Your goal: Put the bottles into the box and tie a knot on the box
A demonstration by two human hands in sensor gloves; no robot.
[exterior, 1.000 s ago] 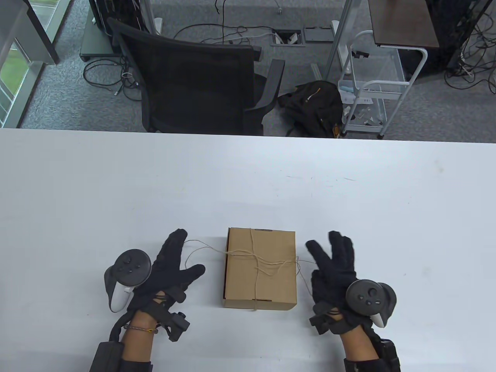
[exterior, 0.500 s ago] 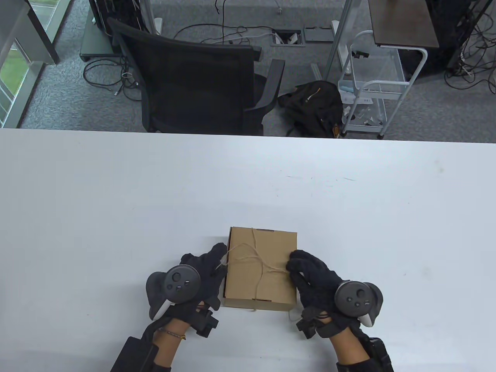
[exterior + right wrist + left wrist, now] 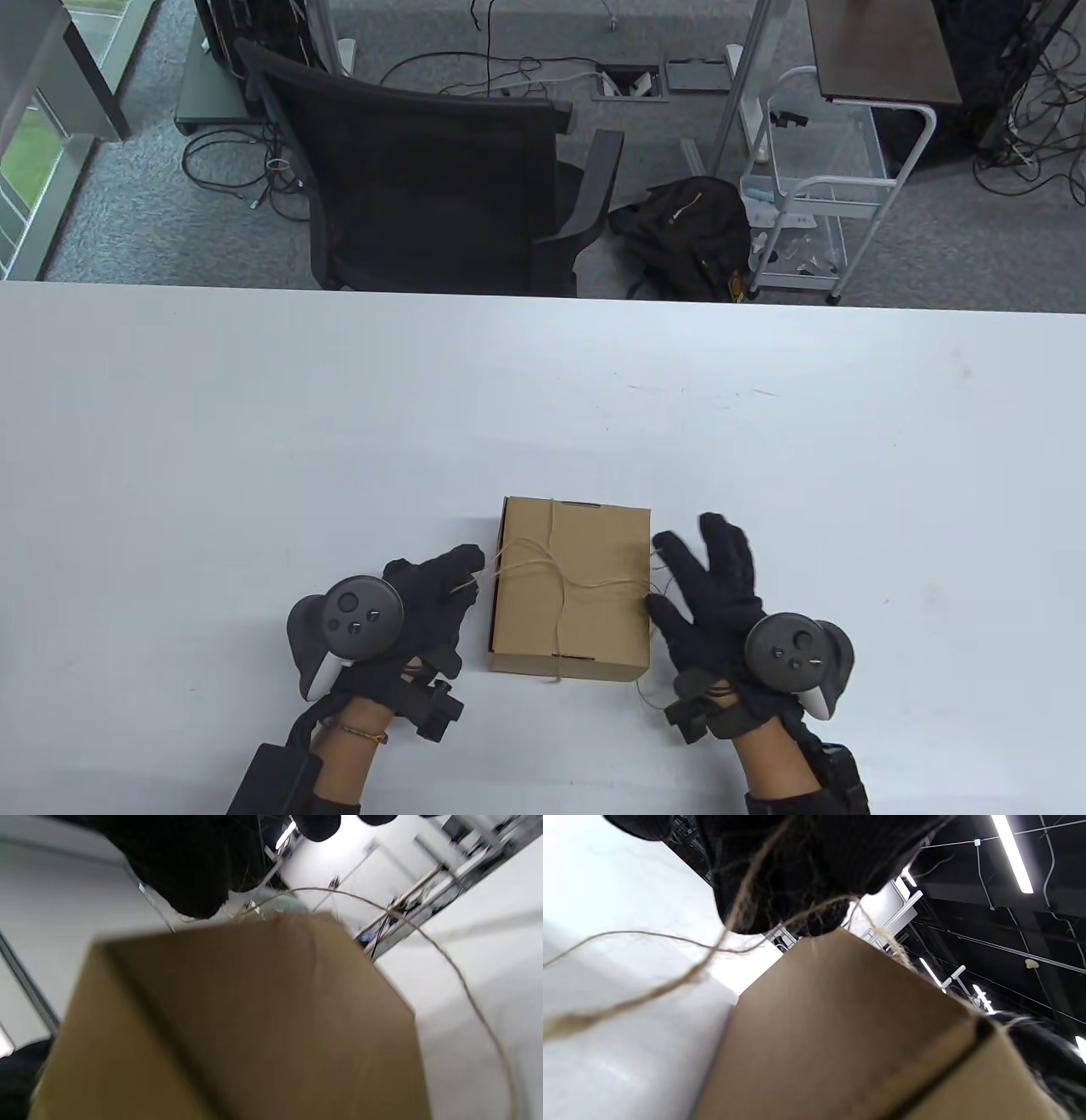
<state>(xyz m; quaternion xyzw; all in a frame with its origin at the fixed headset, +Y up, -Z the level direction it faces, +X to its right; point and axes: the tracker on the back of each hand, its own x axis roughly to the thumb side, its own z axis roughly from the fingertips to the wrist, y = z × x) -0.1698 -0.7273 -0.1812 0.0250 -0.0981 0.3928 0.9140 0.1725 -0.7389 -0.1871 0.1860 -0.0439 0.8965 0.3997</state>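
Two gloved hands flank one closed cardboard box (image 3: 570, 590) near the table's (image 3: 254, 407) front edge. The left hand (image 3: 424, 607) pinches one string (image 3: 543, 570) end; the right hand (image 3: 708, 586) spreads its fingers, string beside its thumb. One chair (image 3: 424, 178) stands beyond.

Box (image 3: 568, 594): closed, contents hidden; no bottles visible. In the right wrist view it is blurred and cut off at the bottom edge.
Twine (image 3: 543, 573): knot on the lid too fine to judge; loose ends run under the fingers of each hand.
Left hand (image 3: 424, 594): grip on the twine unclear, fingertips cropped in its wrist view.
Forearms: cut off at the bottom edge.
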